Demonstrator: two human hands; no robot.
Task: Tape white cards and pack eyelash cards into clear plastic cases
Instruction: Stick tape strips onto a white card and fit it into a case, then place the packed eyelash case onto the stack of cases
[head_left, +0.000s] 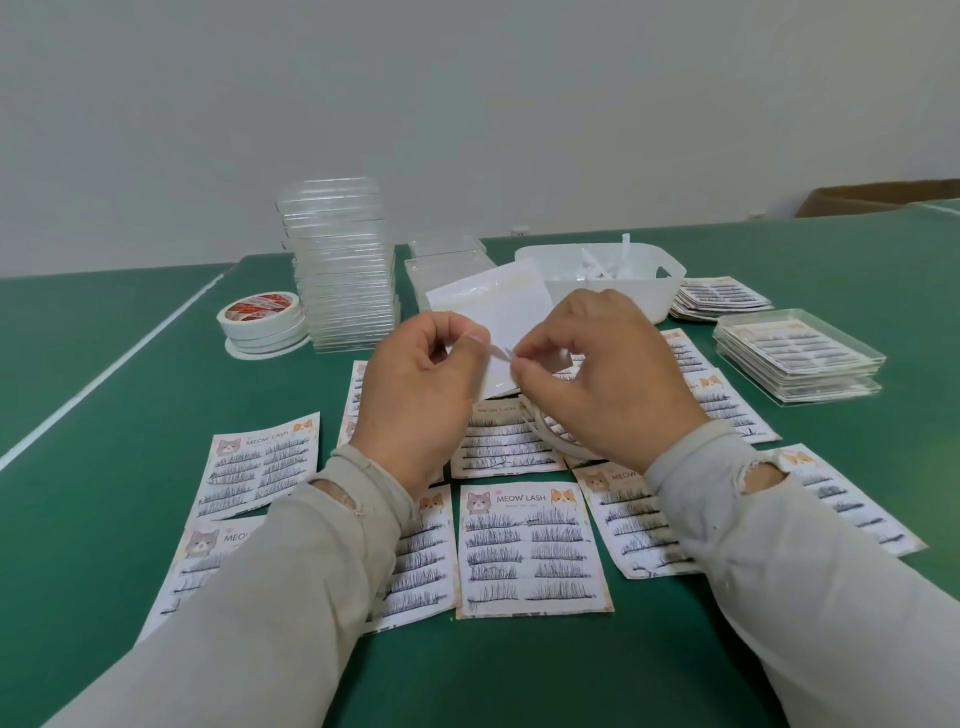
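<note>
Above the middle of the table, my left hand (423, 384) holds a white card (498, 306) by its near edge. My right hand (605, 374) pinches a small strip of tape backing at the same edge, and a loose tape roll (550, 434) hangs just under that hand. Several eyelash cards (530, 551) printed "MEOW LASH" lie flat on the green table (78, 519) below both hands. A tall stack of empty clear plastic cases (343, 265) stands at the back, left of centre. At the right lie packed clear cases (797, 358) with lash cards inside.
Stacked tape rolls (262, 325) sit left of the tall case stack. A white tub (602, 275) with paper scraps is behind the hands, with more clear cases (447, 260) to its left and a pile of lash cards (719, 299) to its right. A cardboard box (878, 197) is far right.
</note>
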